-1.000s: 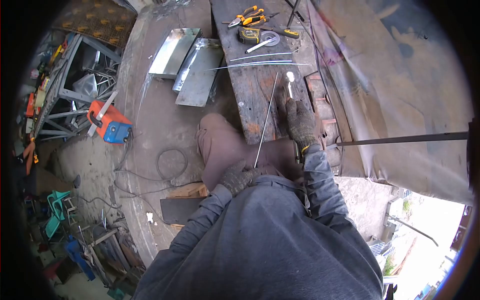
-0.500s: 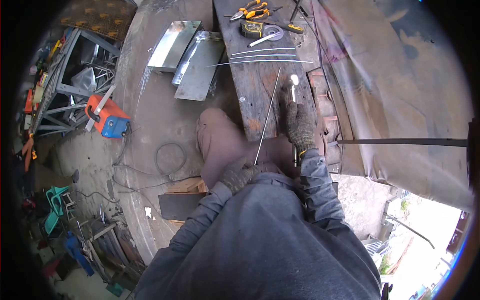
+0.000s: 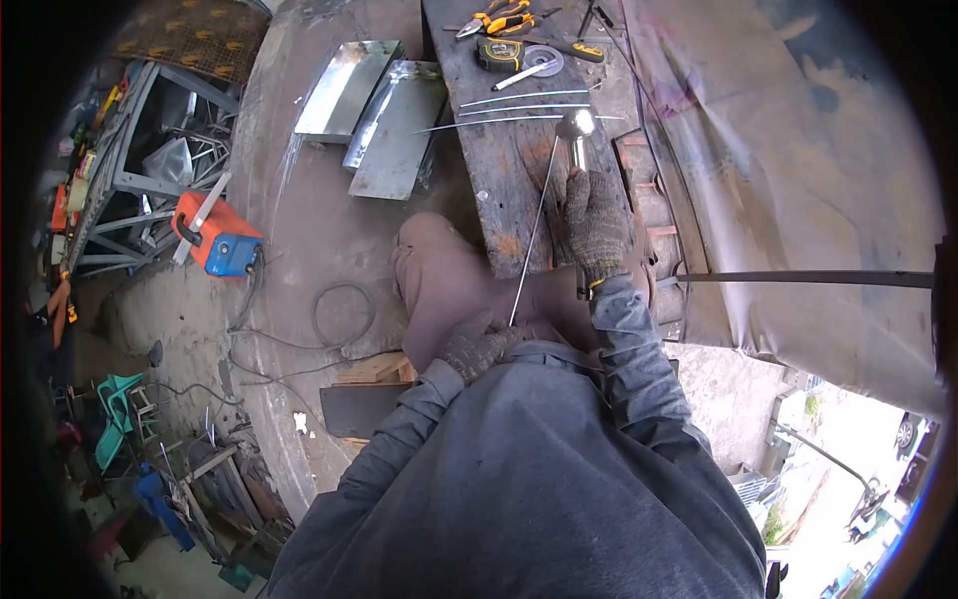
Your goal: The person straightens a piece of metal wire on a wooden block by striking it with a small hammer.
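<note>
Both hands wear dark knitted gloves. My left hand (image 3: 477, 349) is closed at my lap round the lower end of a thin metal rod (image 3: 536, 228), which slants up onto the dark wooden bench (image 3: 509, 180). Over the bench's right side, my right hand (image 3: 596, 222) is wrapped round a hammer (image 3: 578, 128); its shiny head is beside the rod's far tip. Whether the two touch I cannot tell. Several thin rods (image 3: 524, 108) lie across the bench just beyond.
Orange-handled pliers (image 3: 499, 20), a tape measure (image 3: 499, 56), a disc (image 3: 544, 62) and a white marker (image 3: 521, 76) lie at the bench's far end. Bent sheet-metal pieces (image 3: 399, 130) are on the floor at left, and an orange-blue machine (image 3: 222, 238) with cables is farther left.
My right hand and the hammer have moved forward, away from my body and slightly left, toward the rod's far tip. My left hand has barely moved.
</note>
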